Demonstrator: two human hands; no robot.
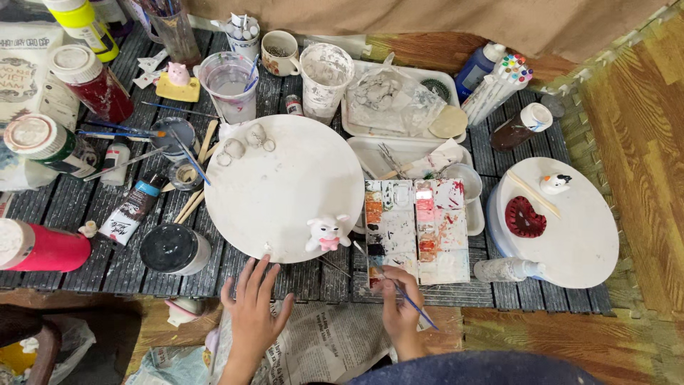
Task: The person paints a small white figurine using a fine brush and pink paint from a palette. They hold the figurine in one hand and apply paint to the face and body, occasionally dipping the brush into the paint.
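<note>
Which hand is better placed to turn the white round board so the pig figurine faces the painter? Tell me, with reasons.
Left. The left hand is empty, fingers spread just below the white round board. The right hand holds a brush over the palette. The pig figurine sits between them.

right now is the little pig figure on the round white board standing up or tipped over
Upright. The little pig figure stands on its base near the round white board's front edge, ears up, just beyond the left hand.

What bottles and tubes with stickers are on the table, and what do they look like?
Paint tube: left of the round white board, lying down, white with a blue band.
Green jar: far left, white lid, dark label.
Red jar: upper left, white lid.
Yellow bottle: top left.
Brown bottle: right, lying tilted, white cap.
</note>
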